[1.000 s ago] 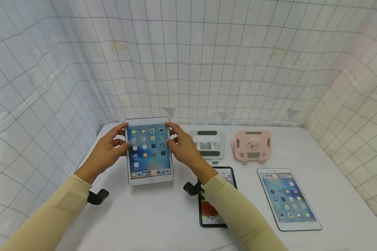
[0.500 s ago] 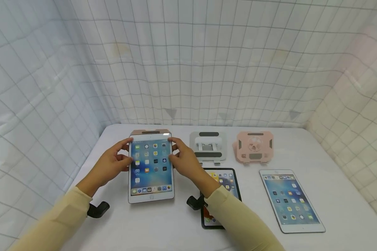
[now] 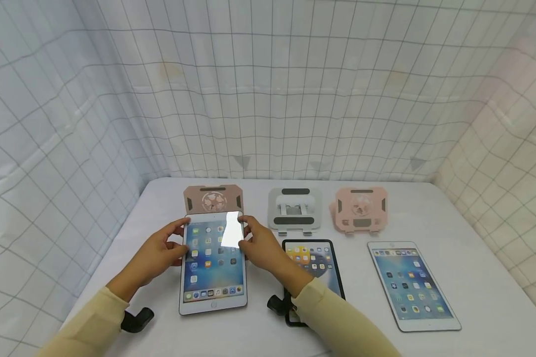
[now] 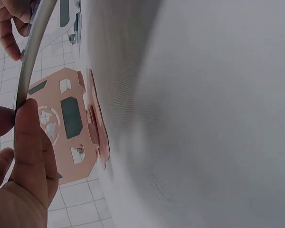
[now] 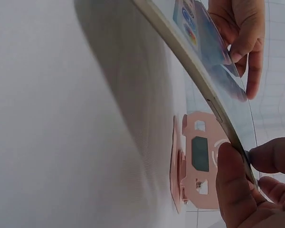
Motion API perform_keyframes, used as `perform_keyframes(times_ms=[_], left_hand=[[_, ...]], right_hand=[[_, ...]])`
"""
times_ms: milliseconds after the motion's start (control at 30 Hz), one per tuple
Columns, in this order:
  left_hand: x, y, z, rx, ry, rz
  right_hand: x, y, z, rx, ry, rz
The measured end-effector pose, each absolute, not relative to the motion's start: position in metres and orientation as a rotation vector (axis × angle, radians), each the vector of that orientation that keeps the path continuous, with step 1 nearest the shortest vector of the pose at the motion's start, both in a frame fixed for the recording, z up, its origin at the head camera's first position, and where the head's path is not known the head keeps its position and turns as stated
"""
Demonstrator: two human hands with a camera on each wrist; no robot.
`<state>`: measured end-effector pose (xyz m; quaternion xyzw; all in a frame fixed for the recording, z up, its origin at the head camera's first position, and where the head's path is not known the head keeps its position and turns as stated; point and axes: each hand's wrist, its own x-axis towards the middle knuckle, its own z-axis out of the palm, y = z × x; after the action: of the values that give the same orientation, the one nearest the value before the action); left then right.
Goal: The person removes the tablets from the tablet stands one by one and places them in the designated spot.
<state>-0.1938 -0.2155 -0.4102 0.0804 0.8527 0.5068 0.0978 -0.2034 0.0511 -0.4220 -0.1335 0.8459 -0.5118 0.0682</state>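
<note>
Between both hands a white-framed tablet point(image 3: 213, 267) is held by its long edges, screen facing me. My left hand point(image 3: 161, 253) pinches its left edge near the upper corner, thumb in front and fingers behind. On the opposite edge my right hand point(image 3: 261, 248) pinches in the same way. In the wrist views the tablet is tilted and raised off the white table, its shadow below. Just behind it stands a rose-pink folding tablet stand point(image 3: 213, 198), its lower part hidden by the tablet in the head view; the left wrist view shows its hinged base and dark pads.
A grey-white stand point(image 3: 295, 208) and a lighter pink stand point(image 3: 362, 209) are lined up to the right along the back of the table point(image 3: 429, 213). A black-framed tablet point(image 3: 314, 258) lies partly under my right forearm. Another white tablet point(image 3: 414, 286) lies at the right.
Both hands have brought the tablet down toward me, its grip unchanged. The rose-pink stand, hidden behind it a second ago, now shows above its top edge.
</note>
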Motion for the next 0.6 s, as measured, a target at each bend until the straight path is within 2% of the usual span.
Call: perform_keyframes(times_ms=[600], left_hand=[[-0.185, -0.212, -0.429, 0.169, 2.425, 1.465]], right_hand=[[-0.192, 0.05, -0.434, -0.329, 2.533, -1.465]])
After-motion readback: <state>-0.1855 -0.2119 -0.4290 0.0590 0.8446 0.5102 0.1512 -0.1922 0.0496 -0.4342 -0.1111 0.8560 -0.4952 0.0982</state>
